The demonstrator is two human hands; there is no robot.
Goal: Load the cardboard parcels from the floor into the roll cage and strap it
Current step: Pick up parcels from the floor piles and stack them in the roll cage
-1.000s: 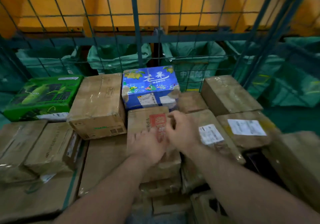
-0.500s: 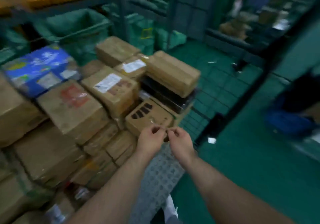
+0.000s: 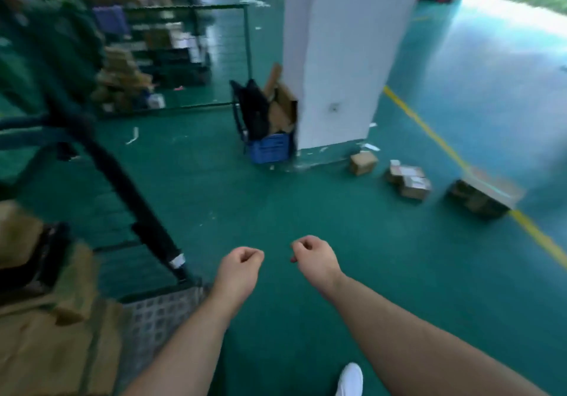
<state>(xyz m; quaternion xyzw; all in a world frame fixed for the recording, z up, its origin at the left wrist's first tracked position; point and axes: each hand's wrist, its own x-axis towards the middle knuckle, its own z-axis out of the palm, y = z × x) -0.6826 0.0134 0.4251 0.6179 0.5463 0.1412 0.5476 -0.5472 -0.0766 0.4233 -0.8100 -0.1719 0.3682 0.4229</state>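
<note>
So, landmark: the white pillar point(image 3: 337, 58) standing on the green floor point(image 3: 306, 205); everything below is placed off it.
Left hand point(image 3: 242, 268): held out in front, on the near side of the pillar and a bit left of its foot. The grip is closed into a loose fist, fingers curled in, with nothing in it that I can see.
Right hand point(image 3: 316, 259): just beside the left one but not touching it, roughly in line with the pillar's foot. Same deal, grip curled up and holding nothing visible.
Parcels on the floor: a small box point(image 3: 363, 162) sits right by the pillar's right corner. Two taped boxes point(image 3: 409, 179) touch each other a little further right. A bigger box point(image 3: 484, 196) is further right again, sitting on the yellow line point(image 3: 429, 132).
Roll cage point(image 3: 132, 187): well left of the pillar, close to the person. A dark frame bar slants across, and the checker-plate base point(image 3: 159, 313) shows at the corner.
Loaded parcels point(image 3: 46, 319): brown boxes stacked in the cage, too blurry to count.
Blue crate point(image 3: 270, 147): up against the pillar's left side, with cardboard scraps and something black sticking out.
Second cage point(image 3: 190, 58): behind and left of the pillar, with blurry boxes in it.
White shoe point(image 3: 349, 378): near side of the pillar, under the right forearm.
</note>
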